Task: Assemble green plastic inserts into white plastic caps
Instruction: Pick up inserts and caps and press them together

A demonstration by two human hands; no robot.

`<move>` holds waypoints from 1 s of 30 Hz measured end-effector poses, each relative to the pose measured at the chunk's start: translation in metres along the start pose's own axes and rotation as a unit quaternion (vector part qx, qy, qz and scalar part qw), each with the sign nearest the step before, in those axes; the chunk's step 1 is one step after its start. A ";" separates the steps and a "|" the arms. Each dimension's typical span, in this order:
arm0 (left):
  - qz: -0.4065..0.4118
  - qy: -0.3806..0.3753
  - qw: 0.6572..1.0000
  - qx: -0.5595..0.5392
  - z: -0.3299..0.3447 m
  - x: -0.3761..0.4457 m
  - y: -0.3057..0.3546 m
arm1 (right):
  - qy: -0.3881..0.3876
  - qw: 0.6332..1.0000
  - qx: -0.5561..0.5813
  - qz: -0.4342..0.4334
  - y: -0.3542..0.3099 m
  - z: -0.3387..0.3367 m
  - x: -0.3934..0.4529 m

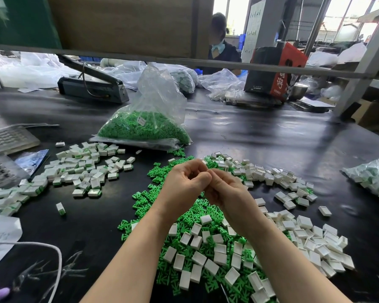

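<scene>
Your left hand and right hand meet fingertip to fingertip above the pile of green inserts, all fingers curled tight; whatever they pinch is hidden, so I can't tell what's held. Empty white caps lie just right of and under your wrists, and assembled caps are heaped well left on the black table.

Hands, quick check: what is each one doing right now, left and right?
Left hand: fingers curled against the right hand; what they pinch is hidden.
Right hand: fingers curled likewise; contents cannot be told.
</scene>
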State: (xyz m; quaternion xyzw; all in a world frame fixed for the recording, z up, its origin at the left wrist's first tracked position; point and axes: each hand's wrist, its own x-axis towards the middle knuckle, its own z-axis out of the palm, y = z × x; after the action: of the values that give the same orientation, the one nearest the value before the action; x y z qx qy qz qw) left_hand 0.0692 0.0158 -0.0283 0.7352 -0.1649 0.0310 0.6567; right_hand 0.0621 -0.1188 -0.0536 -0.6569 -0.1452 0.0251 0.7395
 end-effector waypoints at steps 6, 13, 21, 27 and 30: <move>0.010 -0.005 1.000 -0.013 0.001 0.002 -0.001 | -0.003 0.999 0.030 -0.010 -0.001 0.000 0.000; 0.013 -0.029 0.998 -0.062 -0.002 0.003 -0.006 | 0.002 0.999 0.050 0.005 -0.003 -0.001 0.000; -0.003 -0.060 0.996 -0.065 -0.006 0.004 -0.012 | 0.026 0.997 0.065 0.021 -0.006 -0.004 0.000; -0.048 -0.019 0.996 -0.078 -0.012 0.007 -0.013 | 0.053 0.998 0.001 0.034 -0.010 -0.007 0.000; -0.140 0.075 0.972 -0.175 -0.033 0.010 -0.015 | 0.086 0.994 -0.052 0.039 -0.013 -0.016 -0.001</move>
State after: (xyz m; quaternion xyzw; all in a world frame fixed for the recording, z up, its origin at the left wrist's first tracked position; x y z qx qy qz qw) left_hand 0.0890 0.0475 -0.0356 0.6200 -0.0133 -0.0356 0.7837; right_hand 0.0629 -0.1357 -0.0427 -0.6991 -0.0566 -0.0105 0.7127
